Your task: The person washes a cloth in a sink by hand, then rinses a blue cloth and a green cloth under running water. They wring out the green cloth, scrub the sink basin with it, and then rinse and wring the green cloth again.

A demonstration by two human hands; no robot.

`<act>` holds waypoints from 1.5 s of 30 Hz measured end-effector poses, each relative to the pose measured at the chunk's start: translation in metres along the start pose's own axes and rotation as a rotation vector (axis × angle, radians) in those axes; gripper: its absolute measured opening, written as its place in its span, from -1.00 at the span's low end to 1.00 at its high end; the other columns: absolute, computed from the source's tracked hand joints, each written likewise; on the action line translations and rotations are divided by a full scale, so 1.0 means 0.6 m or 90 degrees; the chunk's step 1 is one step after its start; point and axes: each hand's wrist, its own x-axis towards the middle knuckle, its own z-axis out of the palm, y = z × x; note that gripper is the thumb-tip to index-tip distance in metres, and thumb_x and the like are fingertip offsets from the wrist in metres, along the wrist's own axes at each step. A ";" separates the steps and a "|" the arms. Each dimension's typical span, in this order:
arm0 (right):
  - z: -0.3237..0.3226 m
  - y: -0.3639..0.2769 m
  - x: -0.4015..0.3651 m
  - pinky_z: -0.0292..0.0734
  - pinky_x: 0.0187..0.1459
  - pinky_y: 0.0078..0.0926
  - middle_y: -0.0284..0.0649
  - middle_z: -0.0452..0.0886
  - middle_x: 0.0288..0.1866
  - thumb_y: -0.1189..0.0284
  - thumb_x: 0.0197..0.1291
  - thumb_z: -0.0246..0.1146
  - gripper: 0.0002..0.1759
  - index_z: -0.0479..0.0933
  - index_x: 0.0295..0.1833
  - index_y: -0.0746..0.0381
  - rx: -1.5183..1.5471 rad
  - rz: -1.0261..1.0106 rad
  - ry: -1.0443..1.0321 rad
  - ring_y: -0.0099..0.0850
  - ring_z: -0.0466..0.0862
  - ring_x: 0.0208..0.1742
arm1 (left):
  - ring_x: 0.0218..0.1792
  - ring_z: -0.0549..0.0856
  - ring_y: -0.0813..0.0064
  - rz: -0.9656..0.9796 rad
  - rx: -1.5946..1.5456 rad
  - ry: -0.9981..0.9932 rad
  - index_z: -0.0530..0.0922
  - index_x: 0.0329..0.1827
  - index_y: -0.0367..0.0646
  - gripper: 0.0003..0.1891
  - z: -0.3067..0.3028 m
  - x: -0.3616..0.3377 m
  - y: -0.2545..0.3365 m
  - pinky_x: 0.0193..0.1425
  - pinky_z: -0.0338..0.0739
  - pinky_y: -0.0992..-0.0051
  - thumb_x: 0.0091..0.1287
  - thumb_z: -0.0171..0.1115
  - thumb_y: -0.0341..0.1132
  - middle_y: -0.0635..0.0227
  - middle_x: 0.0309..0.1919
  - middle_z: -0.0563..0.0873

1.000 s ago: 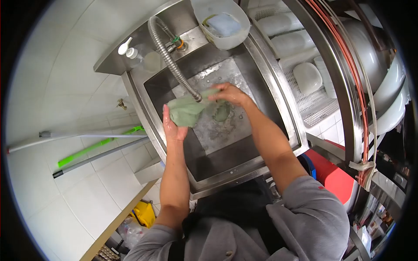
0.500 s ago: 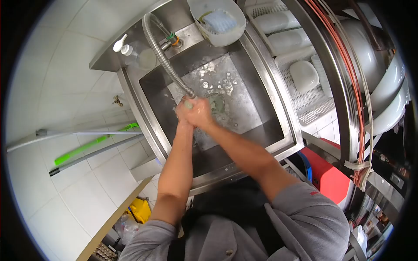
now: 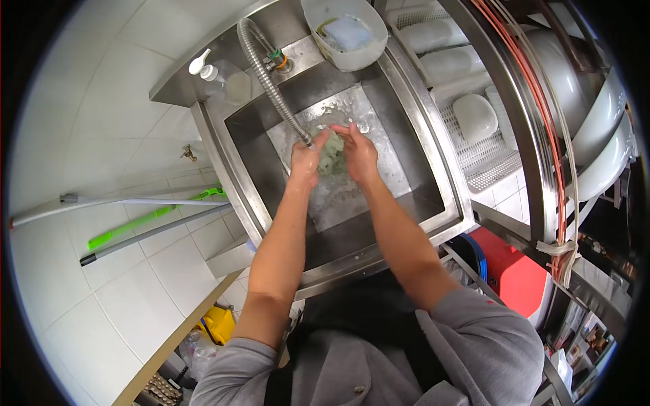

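My left hand (image 3: 306, 162) is in the sink, right by the spout end of the flexible metal faucet (image 3: 271, 84). It looks wet, with its fingers apart and nothing in them. My right hand (image 3: 360, 154) is a short way to the right, fingers extended toward the left hand, also holding nothing. Between and below the hands, water and a pale greenish patch (image 3: 330, 159) cover the drain area; what the patch is I cannot make out. Splashes spread over the bottom of the steel sink (image 3: 386, 162).
A white plastic tub (image 3: 332, 57) with a light blue sponge (image 3: 349, 32) stands at the sink's back edge. Left of the faucet is a pump bottle (image 3: 233, 84). White baskets (image 3: 487, 172) hold dishes on the right. Poles with a green handle (image 3: 132, 227) lean at the left wall.
My hands, clasped together under the spout before, have come apart. The right one has moved to the right and opened; the left stays near the spout. The view has shifted slightly.
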 end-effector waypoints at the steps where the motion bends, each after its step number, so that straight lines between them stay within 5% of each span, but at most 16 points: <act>1: 0.003 0.013 -0.013 0.27 0.32 -0.35 -0.14 0.46 0.29 0.29 0.31 0.20 -0.55 0.48 0.27 0.21 -0.189 -0.049 0.060 -0.29 0.47 0.25 | 0.13 0.55 0.23 0.003 -0.002 0.001 0.37 0.24 -0.41 -0.23 -0.006 0.011 -0.015 0.24 0.41 0.37 0.17 0.42 0.04 0.10 0.06 0.57; 4: -0.025 0.042 -0.012 0.41 0.21 -0.33 -0.07 0.49 0.25 0.21 0.16 0.38 -0.30 0.35 0.35 0.27 -0.479 0.011 0.071 -0.21 0.53 0.17 | 0.05 0.59 0.24 -0.025 -0.248 -0.079 0.40 0.20 -0.37 -0.33 -0.020 0.018 -0.024 0.12 0.50 0.31 0.22 0.38 -0.03 0.14 -0.02 0.59; 7: -0.024 0.056 0.013 0.34 0.25 -0.35 -0.16 0.48 0.25 0.18 0.11 0.40 -0.26 0.35 0.35 0.24 -0.688 -0.039 -0.143 -0.31 0.47 0.23 | -0.04 0.62 0.23 -0.104 -0.173 -0.039 0.48 0.06 -0.28 -0.54 -0.030 -0.030 0.043 0.00 0.56 0.30 0.28 0.28 -0.10 0.18 -0.11 0.62; 9: -0.016 0.068 0.059 0.44 0.16 -0.38 -0.09 0.60 0.12 0.02 -0.07 0.47 -0.23 0.47 0.24 0.16 -0.887 -0.123 -0.396 -0.21 0.58 0.11 | -0.08 0.62 0.21 -0.224 -0.387 0.042 0.48 -0.03 -0.25 -0.68 -0.061 -0.034 0.059 0.03 0.56 0.08 0.35 0.15 -0.17 0.19 -0.18 0.62; 12: 0.053 0.025 0.046 0.42 0.19 -0.35 0.03 0.48 0.27 0.04 -0.07 0.46 -0.11 0.35 0.35 0.22 -0.836 0.168 -0.403 -0.15 0.52 0.22 | -0.08 0.63 0.15 -0.108 -0.407 0.006 0.50 -0.16 -0.25 -0.67 -0.103 -0.043 0.063 0.06 0.54 0.15 0.28 0.21 -0.12 0.11 -0.15 0.64; 18: -0.083 0.089 0.107 0.49 0.11 -0.19 0.02 0.63 0.06 0.27 -0.08 0.33 -0.42 0.53 0.16 0.13 -1.097 0.107 -0.273 -0.08 0.61 0.11 | -0.05 0.63 0.15 -0.016 -0.459 -0.040 0.49 -0.05 -0.28 -0.63 -0.120 -0.120 0.154 0.15 0.51 0.13 0.31 0.18 -0.12 0.10 -0.10 0.64; 19: -0.060 0.060 0.109 0.50 0.09 -0.20 0.03 0.63 0.05 0.31 -0.07 0.31 -0.46 0.54 0.12 0.16 -1.112 0.173 -0.234 -0.08 0.61 0.11 | -0.12 0.69 0.18 0.036 -0.344 0.020 0.60 -0.11 -0.27 -0.64 -0.136 -0.090 0.119 0.05 0.54 0.16 0.30 0.23 -0.10 0.10 -0.24 0.70; 22: 0.050 -0.033 0.080 0.53 0.05 -0.21 0.06 0.62 0.04 0.38 -0.04 0.26 -0.53 0.53 0.07 0.23 -1.160 0.216 -0.284 -0.06 0.61 0.09 | -0.14 0.72 0.05 0.027 0.629 -0.018 0.69 -0.16 -0.27 -0.60 -0.155 -0.043 0.022 0.01 0.53 0.26 0.15 0.30 -0.08 -0.13 -0.30 0.71; 24: 0.081 -0.041 0.070 0.53 0.02 -0.20 0.07 0.61 0.03 0.42 -0.02 0.23 -0.55 0.51 0.06 0.27 -1.194 0.189 -0.369 -0.04 0.61 0.07 | -0.06 0.70 0.05 -0.004 0.690 -0.151 0.67 -0.09 -0.25 -0.57 -0.154 -0.018 -0.033 0.03 0.52 0.27 0.08 0.34 -0.10 -0.07 -0.17 0.71; 27: 0.087 -0.027 0.059 0.52 -0.03 -0.13 0.04 0.62 -0.13 0.35 0.02 0.25 -0.56 0.44 0.05 0.22 -1.278 -0.017 -0.461 0.07 0.63 -0.06 | -0.06 0.71 0.19 -0.062 0.834 -0.074 0.61 0.06 -0.26 -0.46 -0.130 0.006 -0.081 0.04 0.54 0.37 0.04 0.39 -0.11 0.04 -0.14 0.73; 30: 0.144 -0.037 0.019 0.51 -0.02 -0.15 0.02 0.57 -0.06 0.46 -0.05 0.23 -0.57 0.40 0.01 0.31 -1.138 0.020 -0.511 0.03 0.61 -0.02 | -0.05 0.69 0.35 0.144 0.470 -0.323 0.52 0.19 -0.27 -0.46 -0.129 0.032 -0.154 0.05 0.54 0.44 0.17 0.33 -0.18 0.21 -0.10 0.73; 36: 0.152 -0.049 -0.068 0.52 0.01 -0.35 -0.18 0.59 -0.04 0.59 -0.06 0.25 -0.56 0.46 0.04 0.25 -0.771 -0.224 -0.322 -0.24 0.62 0.00 | 0.17 0.56 0.39 0.245 -0.274 -0.283 0.38 0.30 -0.23 -0.45 -0.039 0.013 -0.166 0.24 0.45 0.32 0.25 0.29 -0.29 0.27 0.05 0.64; 39: 0.062 -0.077 -0.100 0.51 0.03 -0.57 -0.38 0.57 -0.09 0.79 -0.02 0.12 -0.53 0.49 0.05 0.24 -0.415 -0.190 0.003 -0.50 0.57 0.01 | -0.02 0.64 0.40 0.026 -0.276 -0.155 0.51 0.16 -0.25 -0.68 -0.060 0.038 -0.162 0.03 0.54 0.39 0.37 0.09 -0.38 0.36 0.01 0.66; 42: -0.040 -0.090 -0.101 0.40 0.25 -0.40 -0.20 0.45 0.19 0.67 0.02 0.28 -0.50 0.47 0.15 0.24 -0.730 -0.116 0.062 -0.35 0.50 0.21 | -0.03 0.65 0.42 0.088 -0.195 -0.220 0.52 0.14 -0.25 -0.66 -0.071 0.023 -0.053 0.02 0.54 0.40 0.33 0.14 -0.36 0.33 0.00 0.67; 44: 0.005 -0.095 -0.105 0.25 0.37 -0.34 -0.12 0.29 0.39 0.48 -0.05 0.49 -0.25 0.39 0.32 0.18 -1.035 -0.116 0.069 -0.22 0.36 0.38 | -0.02 0.65 0.42 0.188 0.380 -0.290 0.50 0.15 -0.26 -0.63 -0.055 0.009 0.017 0.01 0.54 0.38 0.29 0.15 -0.36 0.30 -0.02 0.67; 45: 0.032 -0.084 -0.092 0.24 0.38 -0.33 -0.15 0.29 0.42 0.36 -0.22 0.61 0.00 0.30 0.42 0.14 -0.928 -0.187 0.050 -0.25 0.32 0.41 | -0.02 0.65 0.42 0.188 0.378 -0.280 0.50 0.15 -0.26 -0.63 -0.047 -0.002 0.045 0.01 0.54 0.38 0.29 0.15 -0.36 0.30 -0.02 0.67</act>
